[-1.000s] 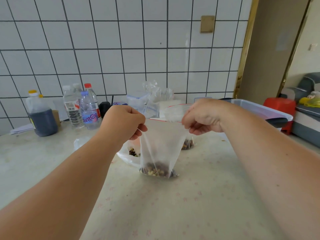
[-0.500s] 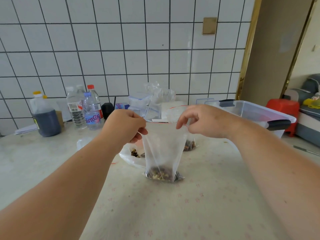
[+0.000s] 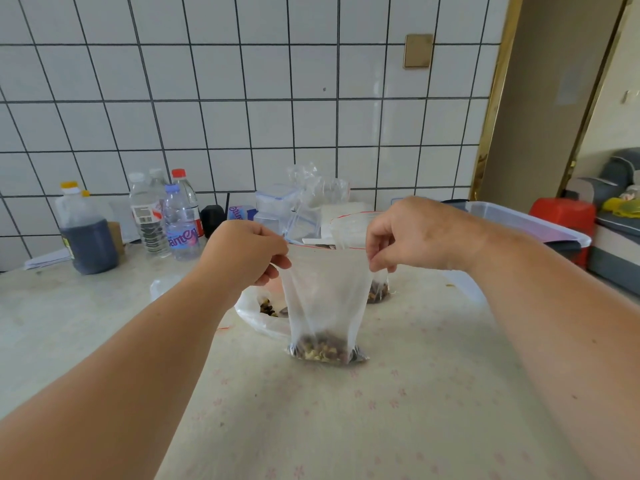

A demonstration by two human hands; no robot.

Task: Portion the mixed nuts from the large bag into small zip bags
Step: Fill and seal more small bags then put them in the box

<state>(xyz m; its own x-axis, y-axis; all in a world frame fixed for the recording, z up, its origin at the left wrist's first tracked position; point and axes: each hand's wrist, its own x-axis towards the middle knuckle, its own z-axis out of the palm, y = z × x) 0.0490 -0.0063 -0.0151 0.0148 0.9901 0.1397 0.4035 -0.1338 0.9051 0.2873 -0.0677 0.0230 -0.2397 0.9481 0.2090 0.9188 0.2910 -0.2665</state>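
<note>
- The left hand (image 3: 247,252) pinches the upper left corner of a small clear plastic zip bag (image 3: 325,299); its grip is closed, with the fingers curled on the plastic.
- The right hand (image 3: 412,233) pinches the upper right corner of the same bag between thumb and fingers, so this grip is also closed on the bag.
- The bag hangs upright between the two hands, in the middle of the view, and its top edge with a thin red line is pulled straight.
- A small portion of mixed brown and yellow nuts (image 3: 323,349) lies in the bottom of the bag, and the bottom rests on the pale table with a faint pink flower pattern (image 3: 346,427).
- Just behind the bag, at 11 o'clock from it, lies a large white plastic bag (image 3: 258,311) that is open, with some nuts visible inside.
- At 1 o'clock from the held bag stands another small clear bag with nuts (image 3: 378,292), partly hidden behind the right hand.
- Far at 10 o'clock, near the white tiled wall (image 3: 242,81), stand a plastic jug with dark liquid (image 3: 86,239) and several clear water bottles (image 3: 166,216).
- At 3 o'clock there is a large clear plastic storage box (image 3: 530,220).
</note>
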